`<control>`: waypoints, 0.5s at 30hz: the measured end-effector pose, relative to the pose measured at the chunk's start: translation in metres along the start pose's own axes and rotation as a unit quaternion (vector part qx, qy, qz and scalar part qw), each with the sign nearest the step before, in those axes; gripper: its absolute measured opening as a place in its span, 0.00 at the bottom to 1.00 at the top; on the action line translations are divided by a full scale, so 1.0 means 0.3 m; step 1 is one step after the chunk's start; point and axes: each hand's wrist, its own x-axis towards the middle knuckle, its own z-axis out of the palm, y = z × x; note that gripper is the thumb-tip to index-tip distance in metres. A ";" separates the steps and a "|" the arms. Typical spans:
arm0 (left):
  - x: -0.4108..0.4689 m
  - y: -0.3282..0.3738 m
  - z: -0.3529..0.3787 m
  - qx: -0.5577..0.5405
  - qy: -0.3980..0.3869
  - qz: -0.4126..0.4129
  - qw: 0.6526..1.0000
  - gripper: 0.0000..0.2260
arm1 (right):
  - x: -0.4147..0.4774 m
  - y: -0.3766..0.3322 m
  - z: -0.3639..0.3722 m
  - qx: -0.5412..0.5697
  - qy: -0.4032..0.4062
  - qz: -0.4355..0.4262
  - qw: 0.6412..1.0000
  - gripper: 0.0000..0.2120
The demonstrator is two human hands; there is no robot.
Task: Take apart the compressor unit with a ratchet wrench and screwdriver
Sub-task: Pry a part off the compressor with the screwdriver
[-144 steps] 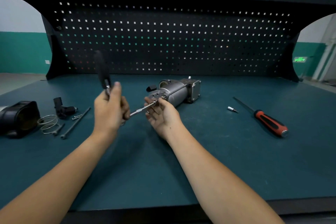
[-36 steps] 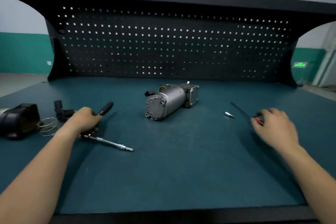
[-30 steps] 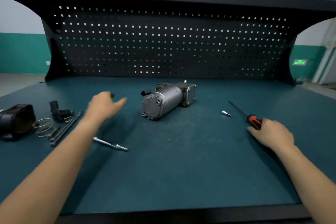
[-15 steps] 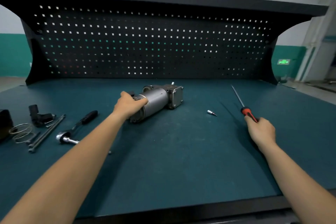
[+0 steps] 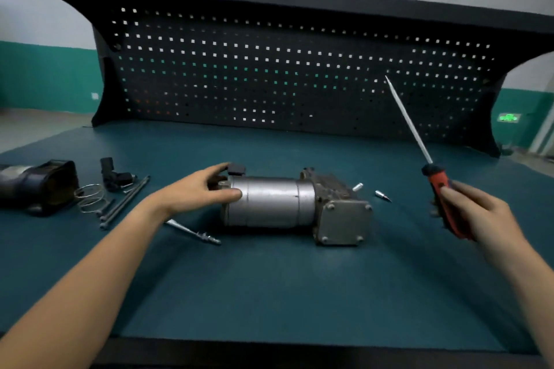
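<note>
- The compressor unit (image 5: 269, 202) lay on its side near the middle of the surface (image 5: 269, 293). Its long axis ran roughly parallel to the front edge, with the round barrel end toward the left edge and the square bolted plate toward the right.
- My left hand (image 5: 198, 189) held the barrel's left end, thumb on the near side and fingers spread over the top.
- My right hand (image 5: 470, 213) was curled round the screwdriver (image 5: 436, 181), well right of the unit, its shaft pointing up toward the pegboard.
- I judged the tip had to swing down and seat squarely before turning, with the left hand pressing so the barrel could not roll.
- Part of the ratchet wrench (image 5: 195, 232) showed beneath my left wrist.
</note>
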 end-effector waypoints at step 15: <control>-0.025 -0.050 -0.023 0.146 -0.045 0.042 0.987 0.23 | -0.054 -0.539 0.271 -0.476 -0.274 -0.334 0.766 0.13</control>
